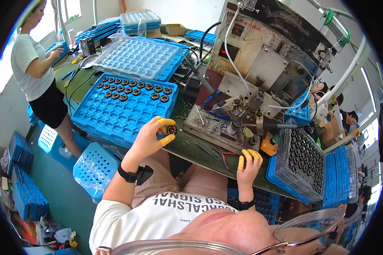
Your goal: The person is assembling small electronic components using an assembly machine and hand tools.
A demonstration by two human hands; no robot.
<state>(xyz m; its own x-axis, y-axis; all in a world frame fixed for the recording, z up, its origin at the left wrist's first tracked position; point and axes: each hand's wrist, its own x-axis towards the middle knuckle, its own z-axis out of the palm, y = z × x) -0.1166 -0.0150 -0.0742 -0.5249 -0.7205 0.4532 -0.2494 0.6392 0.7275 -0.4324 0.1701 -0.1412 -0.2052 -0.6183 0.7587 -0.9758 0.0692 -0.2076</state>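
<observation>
a cluttered green workbench (191,146): left hand (151,138) pinches a small dark coil (172,129), right hand (247,163) rests loosely open, empty.

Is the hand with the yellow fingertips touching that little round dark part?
Touching. The head view shows the left hand pinching the small dark round part between its yellow-capped fingertips, above the blue tray's near edge.

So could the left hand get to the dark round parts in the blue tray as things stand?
Probably yes. The left hand hovers at the near edge of the blue tray, with nothing between it and the dark round parts at the far rows. It already pinches one small dark part, though.
</observation>
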